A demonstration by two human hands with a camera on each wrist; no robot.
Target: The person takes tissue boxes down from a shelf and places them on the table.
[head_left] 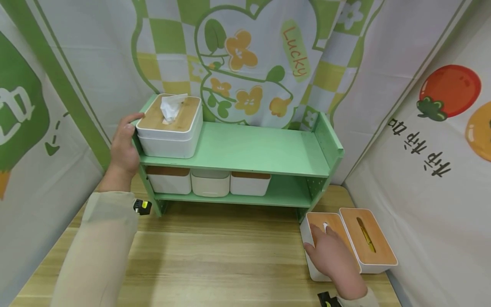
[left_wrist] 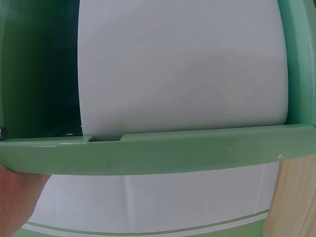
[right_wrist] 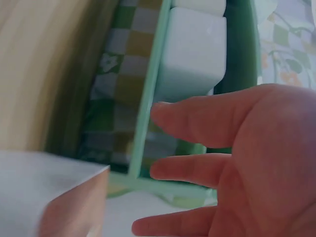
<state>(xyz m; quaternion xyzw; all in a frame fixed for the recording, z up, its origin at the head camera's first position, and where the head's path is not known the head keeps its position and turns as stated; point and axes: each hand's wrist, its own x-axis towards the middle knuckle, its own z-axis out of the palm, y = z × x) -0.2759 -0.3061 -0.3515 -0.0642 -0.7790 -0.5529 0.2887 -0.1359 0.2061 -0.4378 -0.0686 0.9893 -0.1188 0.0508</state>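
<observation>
My left hand [head_left: 125,149] holds the left end panel of the green desktop shelf [head_left: 253,147], a fingertip near the lid of a white tissue box [head_left: 166,147]. That box stands on the upper board, a tissue poking from its wooden lid. In the left wrist view, the green panel [left_wrist: 197,150] crosses in front of the box's white side [left_wrist: 182,64], hiding most of the hand. My right hand [head_left: 333,253] is over another wood-lidded tissue box [head_left: 312,238] at the table's right. The right wrist view shows its fingers spread, with nothing between them.
Beside the right hand lies a second wood-topped box [head_left: 383,251] with a dark slot. Two white boxes [head_left: 251,185] and a cream box [head_left: 210,184] fill part of the lower shelf. Printed curtains [head_left: 402,204] enclose the wooden table [head_left: 222,251].
</observation>
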